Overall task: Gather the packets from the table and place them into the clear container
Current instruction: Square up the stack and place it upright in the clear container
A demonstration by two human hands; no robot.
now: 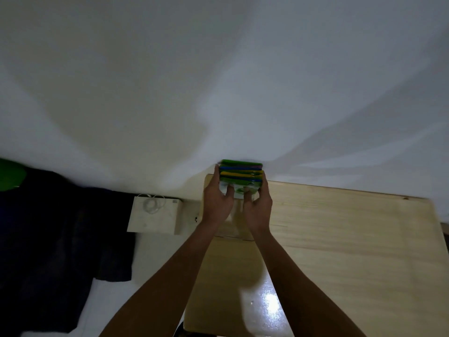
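Observation:
A stack of several packets (241, 172), with green, blue and yellow edges, is held upright between both hands at the far left corner of the wooden table (340, 239). My left hand (216, 203) grips the stack's left side and my right hand (258, 207) its right side, thumbs on the near white face. Below the hands a faint clear container (233, 224) stands on the table; its outline is blurred and partly hidden by my wrists.
A white wall rises right behind the table. Left of the table a white box (155, 216) with a coiled white cable on top sits lower down. Dark cloth (60, 251) covers the far left. A glare spot shines on the near tabletop.

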